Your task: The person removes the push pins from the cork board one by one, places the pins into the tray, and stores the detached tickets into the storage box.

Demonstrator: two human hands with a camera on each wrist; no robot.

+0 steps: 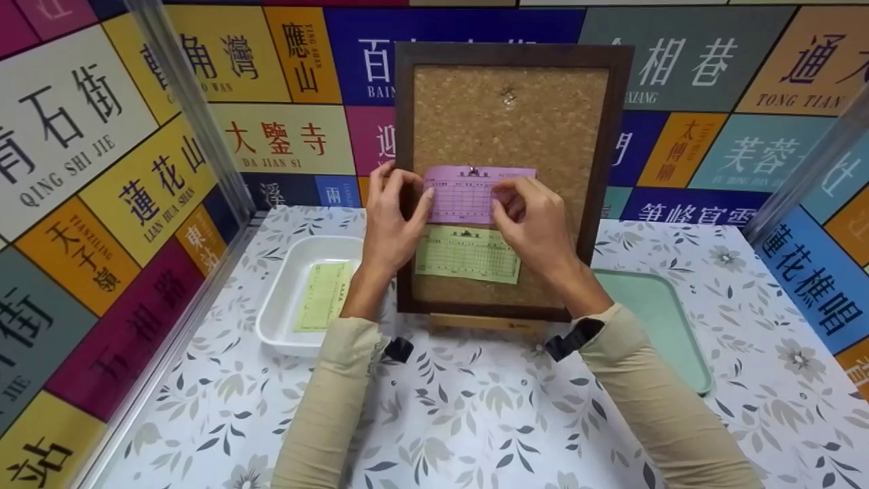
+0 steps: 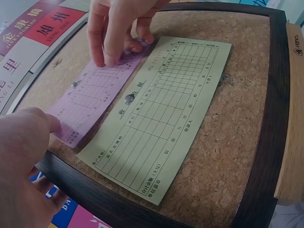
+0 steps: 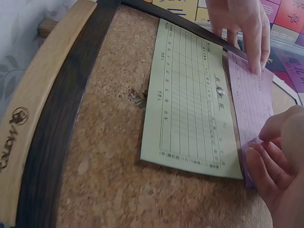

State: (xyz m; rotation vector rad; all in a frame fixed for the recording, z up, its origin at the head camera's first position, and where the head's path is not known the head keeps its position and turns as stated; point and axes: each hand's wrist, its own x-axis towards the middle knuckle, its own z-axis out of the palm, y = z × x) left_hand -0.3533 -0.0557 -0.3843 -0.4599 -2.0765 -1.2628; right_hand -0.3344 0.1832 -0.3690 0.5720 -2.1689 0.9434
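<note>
A pink receipt slip (image 1: 461, 204) lies against the framed corkboard (image 1: 468, 122), with a pushpin (image 1: 473, 171) at its top centre. Just below it, a green receipt slip (image 1: 468, 265) is fixed by its own pushpin (image 2: 129, 98). My left hand (image 1: 394, 217) grips the board's left frame, its fingers around the edge and its thumb on the pink slip's left end. At that slip's right end, my right hand (image 1: 540, 221) pinches the paper edge between thumb and curled fingers. The left fingertips are partly hidden behind the frame.
To the left stands a white tray (image 1: 271, 316) with a green slip (image 1: 322, 295) inside. A pale green tray (image 1: 669, 326) lies at right, partly behind the right forearm. The board leans on a wooden stand (image 1: 485, 322) on the floral tablecloth (image 1: 468, 414). Sign-covered walls enclose the table.
</note>
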